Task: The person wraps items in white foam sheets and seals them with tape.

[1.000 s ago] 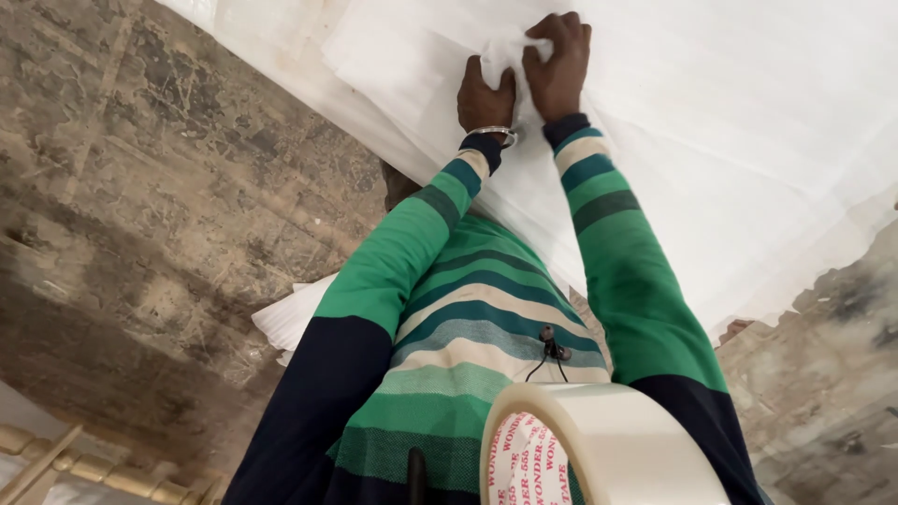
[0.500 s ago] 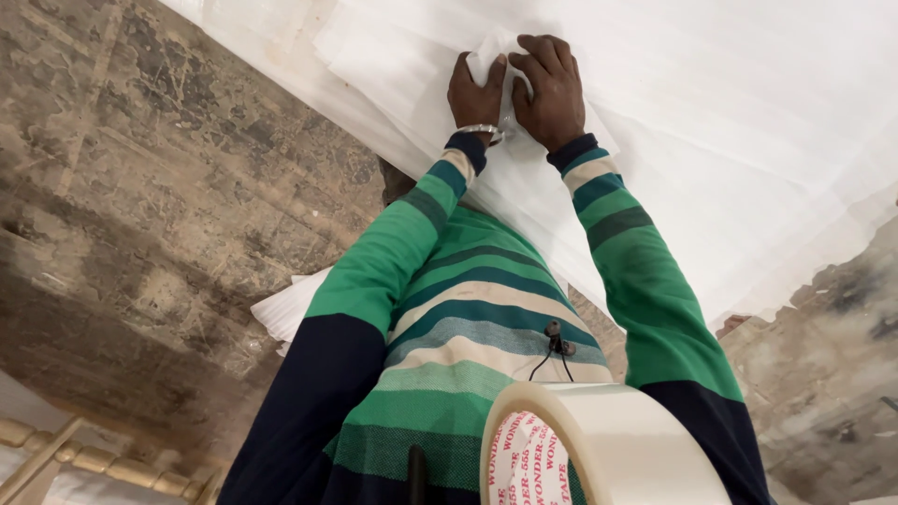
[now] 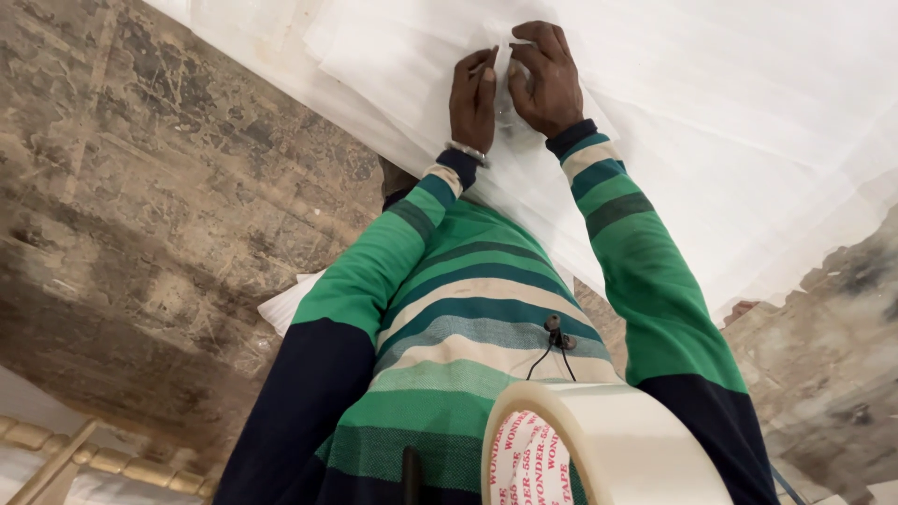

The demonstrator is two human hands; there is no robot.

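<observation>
Two hands meet at twelve o'clock on the white sheeting [image 3: 748,122], and between them sits a small bunched fold [image 3: 506,79] of that same white material; your left hand [image 3: 473,98] lies with its fingers together and curled against the fold's left side, a metal bracelet [image 3: 467,152] at the wrist; your right hand [image 3: 545,79] bends its fingers over the fold from one o'clock, fingertips pressing into it, so the two appear to be gathering and pinning the fold between them, though whether it is truly pinched or only pressed flat you cannot tell from here. Both arms reach up from six o'clock in green, cream and navy striped sleeves [image 3: 645,281]; the stretch keeps the sheet taut beneath your palms. The sheeting spreads from the fold toward three o'clock in layered edges. At nine o'clock lies worn, scratched grey flooring [image 3: 140,187]. At five o'clock, close under the camera, a roll of clear packing tape [image 3: 608,449] rests against your chest, apart from both hands.
</observation>
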